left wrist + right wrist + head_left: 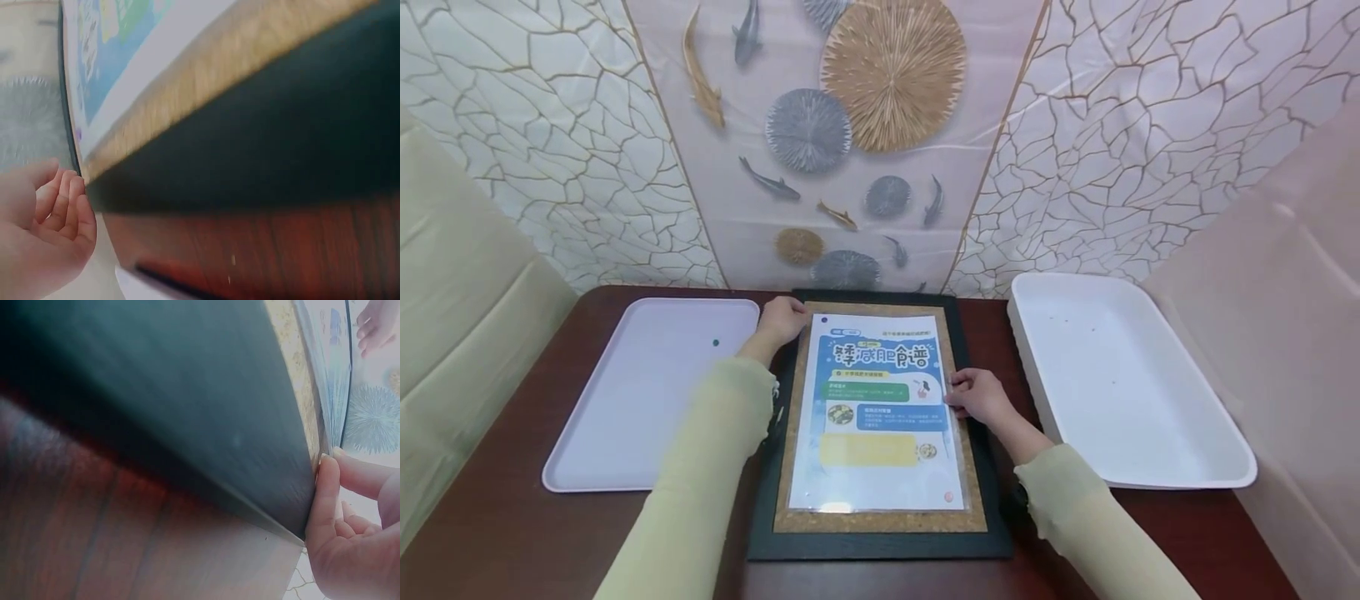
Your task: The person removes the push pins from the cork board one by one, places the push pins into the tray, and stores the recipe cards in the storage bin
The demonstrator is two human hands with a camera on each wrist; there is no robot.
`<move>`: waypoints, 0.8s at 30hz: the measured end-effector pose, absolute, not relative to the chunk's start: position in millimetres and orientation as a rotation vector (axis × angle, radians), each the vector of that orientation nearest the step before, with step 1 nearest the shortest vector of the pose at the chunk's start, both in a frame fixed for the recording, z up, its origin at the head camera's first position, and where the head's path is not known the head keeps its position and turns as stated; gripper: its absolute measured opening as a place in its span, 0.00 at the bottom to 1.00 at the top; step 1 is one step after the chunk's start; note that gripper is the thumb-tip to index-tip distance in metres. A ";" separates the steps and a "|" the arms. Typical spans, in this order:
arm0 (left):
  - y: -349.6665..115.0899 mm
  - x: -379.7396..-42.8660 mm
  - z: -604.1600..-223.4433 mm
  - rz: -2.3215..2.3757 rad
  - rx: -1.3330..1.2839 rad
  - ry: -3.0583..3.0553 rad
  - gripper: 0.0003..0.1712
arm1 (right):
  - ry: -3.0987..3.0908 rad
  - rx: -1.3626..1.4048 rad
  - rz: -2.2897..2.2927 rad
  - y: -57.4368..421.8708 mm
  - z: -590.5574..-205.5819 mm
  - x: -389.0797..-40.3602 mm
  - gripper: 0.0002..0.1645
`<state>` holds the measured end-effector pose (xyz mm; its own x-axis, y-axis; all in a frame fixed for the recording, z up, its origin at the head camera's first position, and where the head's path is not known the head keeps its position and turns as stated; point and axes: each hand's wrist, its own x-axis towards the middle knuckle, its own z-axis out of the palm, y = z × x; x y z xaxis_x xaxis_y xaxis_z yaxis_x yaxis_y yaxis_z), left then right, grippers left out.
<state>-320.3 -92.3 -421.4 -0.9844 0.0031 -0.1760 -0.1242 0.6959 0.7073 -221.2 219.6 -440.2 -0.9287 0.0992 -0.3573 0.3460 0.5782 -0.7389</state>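
A laminated poster with blue, green and yellow printed blocks lies on a cork board in a black frame. A dark blue pushpin sits at the poster's upper left corner, and a reddish round spot shows at its lower right. My right hand pinches the poster's right edge between thumb and index finger. At the frame's upper left corner is my left hand, its fingers loosely curled with nothing visible between them in the left wrist view.
A shallow white tray with a green pushpin lies to the left. On the right stands a deeper white tray with a few tiny specks in it. A patterned wall covering rises behind the dark red table.
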 end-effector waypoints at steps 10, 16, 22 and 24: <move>-70.4 -316.8 -432.7 1.043 -0.170 2.767 0.18 | 2.542 0.353 -1.262 214.9 -443.9 -221.1 0.21; -61.4 -319.5 -429.6 0.910 -0.219 2.811 0.15 | 2.547 0.346 -1.249 216.4 -444.0 -221.8 0.21; -50.8 -326.7 -427.5 0.799 -0.299 2.831 0.16 | 2.559 0.355 -1.246 218.2 -440.5 -220.9 0.22; -49.1 -327.4 -426.1 0.798 -0.318 2.824 0.16 | 2.563 0.355 -1.247 219.0 -440.7 -221.3 0.22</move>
